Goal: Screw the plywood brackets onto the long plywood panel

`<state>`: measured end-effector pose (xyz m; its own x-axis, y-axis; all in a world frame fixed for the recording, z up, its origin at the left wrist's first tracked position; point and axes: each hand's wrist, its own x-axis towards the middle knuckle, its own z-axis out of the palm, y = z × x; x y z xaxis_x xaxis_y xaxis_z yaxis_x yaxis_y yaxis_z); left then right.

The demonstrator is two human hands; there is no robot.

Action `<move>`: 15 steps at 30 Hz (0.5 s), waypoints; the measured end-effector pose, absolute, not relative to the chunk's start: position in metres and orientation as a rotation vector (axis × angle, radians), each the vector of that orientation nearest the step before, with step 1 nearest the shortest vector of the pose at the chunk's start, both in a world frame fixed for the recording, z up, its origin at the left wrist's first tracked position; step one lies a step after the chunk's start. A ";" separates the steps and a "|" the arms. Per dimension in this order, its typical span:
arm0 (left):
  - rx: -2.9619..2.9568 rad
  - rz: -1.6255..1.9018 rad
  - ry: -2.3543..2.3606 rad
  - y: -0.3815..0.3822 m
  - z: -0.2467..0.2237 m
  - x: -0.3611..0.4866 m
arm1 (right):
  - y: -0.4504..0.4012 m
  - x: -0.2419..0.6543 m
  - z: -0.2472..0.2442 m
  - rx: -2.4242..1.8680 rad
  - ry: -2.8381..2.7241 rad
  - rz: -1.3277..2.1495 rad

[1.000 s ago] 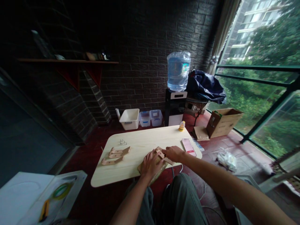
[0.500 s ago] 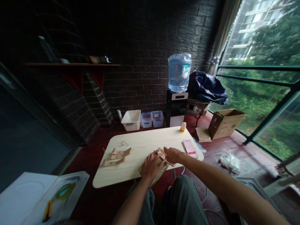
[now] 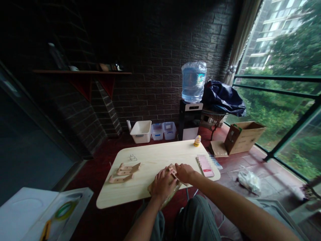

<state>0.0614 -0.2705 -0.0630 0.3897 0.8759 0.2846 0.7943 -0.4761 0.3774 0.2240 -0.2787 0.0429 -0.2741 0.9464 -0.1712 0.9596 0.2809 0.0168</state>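
My left hand (image 3: 162,183) lies over a light wooden piece (image 3: 172,168) at the table's near edge, its fingers wrapped down on it. Right against the same piece is my right hand (image 3: 185,172), closed with the fingers curled in; whatever it grips is hidden. Under both hands is a flat brownish package or board (image 3: 151,188), partly wrapped in clear plastic and overhanging the edge. To the left rest similar wooden pieces with angled ends (image 3: 128,169), and a nearer one (image 3: 120,179). Several small bent metal pieces (image 3: 132,157) lie behind them.
On the pale table (image 3: 155,150) are a yellow-capped small bottle (image 3: 197,141) and a pink phone-like item (image 3: 206,166). An open white case (image 3: 62,214) stands at lower left. Plastic bins (image 3: 141,132), a water dispenser (image 3: 192,115) and a cardboard box (image 3: 244,137) stand beyond.
The view has tilted slightly, so the room sits lower in the picture. Both hands stay at the wooden piece, with the right hand turned a little over it.
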 end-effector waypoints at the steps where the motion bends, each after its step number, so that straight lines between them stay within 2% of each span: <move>1: 2.467 0.677 1.498 -0.271 -0.063 0.061 | -0.279 0.225 0.047 1.774 2.394 -0.138; 8: 2.462 0.680 1.526 -0.272 -0.069 0.062 | -0.283 0.236 0.057 1.489 2.464 -0.014; 15: 2.462 0.673 1.520 -0.272 -0.068 0.062 | -0.284 0.235 0.041 1.731 2.390 -0.077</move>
<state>0.0619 -0.2718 -0.0684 0.3784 0.8803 0.2861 0.8032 -0.4659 0.3712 0.2348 -0.2838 0.0407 -0.3005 0.9360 -0.1832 0.9459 0.3171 0.0686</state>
